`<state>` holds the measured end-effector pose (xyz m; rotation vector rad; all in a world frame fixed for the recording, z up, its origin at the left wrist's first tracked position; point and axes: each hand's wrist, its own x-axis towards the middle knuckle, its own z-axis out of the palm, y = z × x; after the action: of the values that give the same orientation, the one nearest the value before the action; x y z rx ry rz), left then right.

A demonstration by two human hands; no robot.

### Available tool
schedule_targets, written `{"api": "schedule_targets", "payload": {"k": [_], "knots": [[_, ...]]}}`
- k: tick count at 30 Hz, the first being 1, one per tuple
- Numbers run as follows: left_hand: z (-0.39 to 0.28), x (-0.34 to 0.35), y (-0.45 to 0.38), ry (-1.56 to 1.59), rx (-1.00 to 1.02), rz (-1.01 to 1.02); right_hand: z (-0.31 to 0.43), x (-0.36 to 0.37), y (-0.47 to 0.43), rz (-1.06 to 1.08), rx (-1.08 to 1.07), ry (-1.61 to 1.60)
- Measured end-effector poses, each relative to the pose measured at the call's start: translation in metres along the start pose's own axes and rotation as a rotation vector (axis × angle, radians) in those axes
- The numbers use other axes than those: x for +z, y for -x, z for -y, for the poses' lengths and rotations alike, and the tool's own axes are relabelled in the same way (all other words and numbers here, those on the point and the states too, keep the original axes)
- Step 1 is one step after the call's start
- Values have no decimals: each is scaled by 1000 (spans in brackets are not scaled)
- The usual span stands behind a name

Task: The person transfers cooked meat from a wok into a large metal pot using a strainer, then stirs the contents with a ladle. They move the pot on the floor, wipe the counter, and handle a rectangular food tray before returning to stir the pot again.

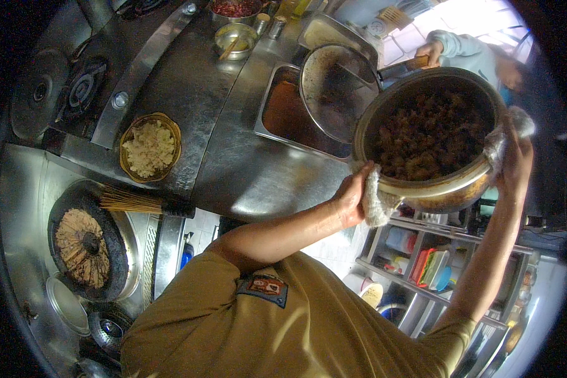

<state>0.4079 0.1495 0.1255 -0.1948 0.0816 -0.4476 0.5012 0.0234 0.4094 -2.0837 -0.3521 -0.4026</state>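
My left hand (359, 193) and my right hand (515, 151) hold a large metal pot (434, 193), one at each side. But which arm is which needs care: the arm on the left side of the view ends at the pot's near left side, the other at its right side. Each hand has a pale cloth between it and the pot, such as the white cloth (378, 203) at the left. Dark brown chunks of food (430, 137) fill part of the pot, which is tilted towards the camera. Just left of it, a round metal lid (338, 90) lies partly over a rectangular steel tray (283, 137) of reddish-brown food.
Another person's hand (432, 52) holds a wooden handle beyond the pot. A basket of pale food (151, 149) stands on the steel counter (170, 94). At the left are a gas burner (82, 90) and a dark wok (115, 245). Shelves (416, 283) stand below the pot in view.
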Motion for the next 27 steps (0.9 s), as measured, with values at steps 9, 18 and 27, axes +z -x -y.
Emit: {"api": "schedule_targets", "payload": {"k": [9, 18, 27], "knots": [[-6, 18, 2, -270, 157, -337, -35, -33, 34, -198, 177, -123], [-19, 52, 15, -606, 469, -304, -92, -43, 112, -579, 363, -389], [-20, 73, 38, -757, 554, -287, -140, -32, 167, -673, 402, -687]]}}
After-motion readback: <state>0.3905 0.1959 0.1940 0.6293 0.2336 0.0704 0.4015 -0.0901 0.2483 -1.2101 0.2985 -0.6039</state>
